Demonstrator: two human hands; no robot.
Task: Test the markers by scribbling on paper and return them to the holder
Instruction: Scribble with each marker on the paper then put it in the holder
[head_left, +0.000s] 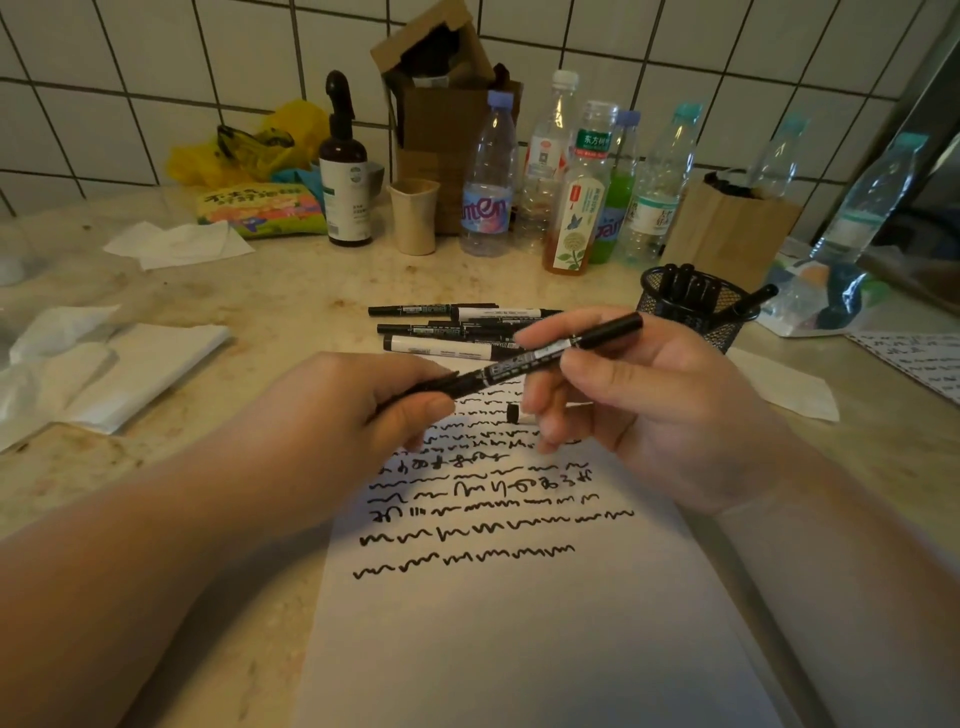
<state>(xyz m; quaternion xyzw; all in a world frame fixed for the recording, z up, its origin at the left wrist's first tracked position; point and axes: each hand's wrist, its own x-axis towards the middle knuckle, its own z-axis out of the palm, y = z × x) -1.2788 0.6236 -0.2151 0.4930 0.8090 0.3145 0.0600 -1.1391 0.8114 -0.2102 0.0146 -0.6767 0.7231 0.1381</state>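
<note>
Holding one black marker (524, 361) in both hands above the paper (519, 623): left hand (363, 410) pinching its lower end in curled fingers, right hand (639, 405) gripping the barrel near the cap end. Filling more than half the paper with scribbled rows already. Standing several markers in the mesh holder (691, 306) just beyond the right hand, apparently tested. Leaving a pile of markers (452, 330) on the counter (260, 301) beyond the paper, probably untested. Hiding the marker's tip inside the left hand; capped or uncapped, impossible to tell.
</note>
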